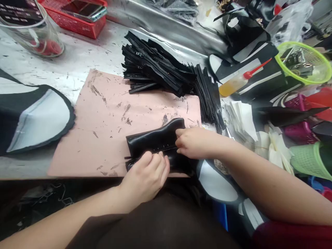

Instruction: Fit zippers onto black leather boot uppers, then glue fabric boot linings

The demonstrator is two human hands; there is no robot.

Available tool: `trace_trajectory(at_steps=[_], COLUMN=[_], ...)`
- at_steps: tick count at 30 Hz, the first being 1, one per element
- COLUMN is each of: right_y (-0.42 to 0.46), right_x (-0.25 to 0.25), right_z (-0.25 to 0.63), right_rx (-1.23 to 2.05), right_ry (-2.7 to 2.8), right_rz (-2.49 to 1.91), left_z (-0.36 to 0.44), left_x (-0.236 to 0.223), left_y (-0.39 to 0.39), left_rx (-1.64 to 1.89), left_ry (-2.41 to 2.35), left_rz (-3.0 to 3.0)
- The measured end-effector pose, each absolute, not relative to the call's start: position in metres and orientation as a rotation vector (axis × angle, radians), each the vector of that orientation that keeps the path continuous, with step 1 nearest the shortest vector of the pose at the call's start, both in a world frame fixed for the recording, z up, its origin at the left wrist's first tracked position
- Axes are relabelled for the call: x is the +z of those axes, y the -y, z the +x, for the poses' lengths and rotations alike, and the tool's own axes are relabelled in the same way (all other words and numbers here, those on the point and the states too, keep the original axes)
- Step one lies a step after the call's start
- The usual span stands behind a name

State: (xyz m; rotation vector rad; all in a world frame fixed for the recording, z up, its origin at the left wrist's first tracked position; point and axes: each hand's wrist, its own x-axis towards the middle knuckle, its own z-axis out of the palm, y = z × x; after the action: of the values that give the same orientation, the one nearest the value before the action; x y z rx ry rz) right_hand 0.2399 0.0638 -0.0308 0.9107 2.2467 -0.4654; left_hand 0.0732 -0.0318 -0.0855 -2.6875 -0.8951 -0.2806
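A shiny black leather boot upper [153, 138] lies on the pink board [103, 110] at the table's front edge. A row of small pale marks runs beside a long seam or strip across its middle. My left hand [150, 173] is closed on the near left part of the upper, fingertips pinched at that line. My right hand [190, 141] is closed at its right end, thumb and fingers pinching the leather by the same line. What lies between the fingertips is mostly hidden. Behind the upper lies a pile of black zippers [158, 65].
Black pieces with white lining [44, 117] lie at left. A clear container [49, 41] and red basket [95, 26] stand at back left. Rightward are a glue bottle [233, 85], white strips [242, 119], a yellow-green basket [306, 79] and a light green basket [308, 160].
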Motion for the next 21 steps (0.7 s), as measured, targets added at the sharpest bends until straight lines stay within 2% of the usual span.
trace_trajectory(at_steps=[12,16,21], right_y=[-0.066,-0.078,-0.078], right_x=[-0.039,-0.03,-0.036], right_z=[0.235,0.261,0.305], right_rx=[-0.431,-0.705,-1.042], right_ry=[-2.273,-2.208,-2.185], right_rz=[1.008,1.024,1.239], left_z=[0.097,0.101,0.097], left_x=[-0.091,-0.095,-0.094], left_y=[0.035,0.035,0.031], left_rx=[-0.191,-0.084,-0.134], left_ry=[0.819,0.833,0.841], left_rz=[-2.727,-2.789,-2.849])
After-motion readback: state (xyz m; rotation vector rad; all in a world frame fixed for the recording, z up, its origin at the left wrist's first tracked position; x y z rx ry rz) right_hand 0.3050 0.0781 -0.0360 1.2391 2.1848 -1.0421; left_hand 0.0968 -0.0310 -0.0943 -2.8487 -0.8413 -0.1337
